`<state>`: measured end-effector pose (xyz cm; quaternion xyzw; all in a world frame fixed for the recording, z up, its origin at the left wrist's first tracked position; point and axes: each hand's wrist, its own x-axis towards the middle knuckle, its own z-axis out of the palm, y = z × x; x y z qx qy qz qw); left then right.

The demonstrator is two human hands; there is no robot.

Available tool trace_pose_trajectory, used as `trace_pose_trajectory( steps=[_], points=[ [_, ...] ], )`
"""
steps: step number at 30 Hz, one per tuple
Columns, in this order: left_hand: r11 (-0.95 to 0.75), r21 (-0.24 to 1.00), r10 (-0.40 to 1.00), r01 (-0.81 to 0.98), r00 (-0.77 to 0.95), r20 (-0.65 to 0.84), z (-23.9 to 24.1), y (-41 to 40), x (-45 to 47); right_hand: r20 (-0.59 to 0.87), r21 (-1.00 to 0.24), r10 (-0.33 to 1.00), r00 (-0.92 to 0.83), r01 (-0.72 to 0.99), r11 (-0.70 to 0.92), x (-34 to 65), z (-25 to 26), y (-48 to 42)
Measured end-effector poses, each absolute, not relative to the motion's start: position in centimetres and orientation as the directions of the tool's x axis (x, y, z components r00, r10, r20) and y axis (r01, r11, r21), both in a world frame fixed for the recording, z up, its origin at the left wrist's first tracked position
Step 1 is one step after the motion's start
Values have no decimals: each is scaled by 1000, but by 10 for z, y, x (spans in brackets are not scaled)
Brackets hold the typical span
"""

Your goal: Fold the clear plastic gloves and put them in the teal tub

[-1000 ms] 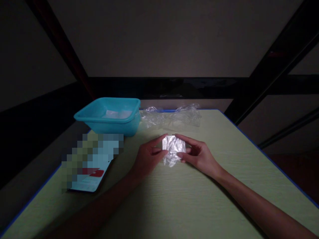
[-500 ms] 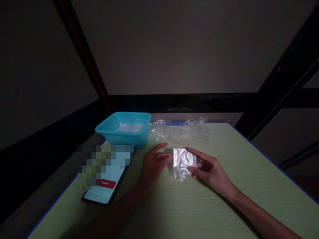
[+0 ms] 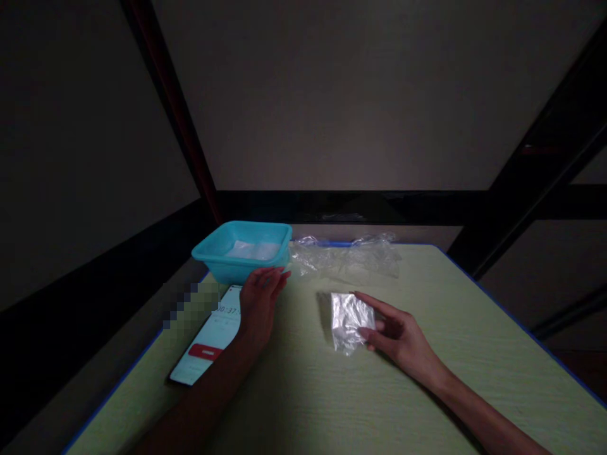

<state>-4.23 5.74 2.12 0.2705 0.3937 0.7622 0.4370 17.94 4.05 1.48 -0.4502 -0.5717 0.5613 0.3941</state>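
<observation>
My right hand [image 3: 402, 338] pinches a small square packet wrapped in shiny clear plastic [image 3: 349, 316] by its right side, thumb on the front and index finger along the top. The packet is held upright over the table, its loose wrapping hanging at the lower edge. My left hand [image 3: 260, 306] is apart from the packet, by the front right corner of the turquoise plastic basin [image 3: 246, 265]. Its fingers are stretched out and slightly bent, with nothing visible in them. White, flat pieces [image 3: 255, 250] lie inside the basin.
A phone [image 3: 208, 341] with a timer on its screen lies at the left, partly behind my left forearm. Crumpled clear plastic film [image 3: 346, 256] lies at the back of the light green table [image 3: 450, 316], which has a blue edge. A wall rises behind.
My left hand has moved left, away from the packet, to the basin's front corner. My right hand keeps its hold on the packet. The view has shifted slightly.
</observation>
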Motion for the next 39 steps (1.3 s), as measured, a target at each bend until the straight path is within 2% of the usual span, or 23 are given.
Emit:
trace_pose_trajectory(
  steps=[11, 16, 21, 25, 30, 33, 35, 39],
  points=[
    [-210, 802, 902, -559, -427, -61, 27, 56, -52, -81, -994, 972, -221, 92, -62, 187, 9, 44],
    [-180, 790, 896, -586, -428, -114, 22, 59, -54, -82, -986, 985, -153, 153, -58, 190, 2, 44],
    [-189, 774, 875, -604, -462, -147, 21, 59, -53, -14, -984, 1000, -22, 175, -10, 188, -5, 41],
    [-223, 759, 857, -611, -495, -147, 23, 57, -49, -3, -986, 1000, 12, 168, -5, 189, -11, 41],
    [-236, 756, 840, -611, -519, -158, 22, 55, -42, -1, -995, 999, -41, 101, 3, 183, 0, 50],
    [-233, 760, 838, -607, -521, -160, 19, 54, -37, 25, -996, 992, -127, 85, 36, 171, 28, 61],
    [-233, 761, 838, -606, -521, -159, 19, 53, -35, 35, -994, 967, -251, 90, 59, 159, 52, 71],
    [-235, 762, 841, -603, -520, -152, 18, 52, -33, 136, -988, 926, -353, 17, 152, 129, 90, 90]
  ],
)
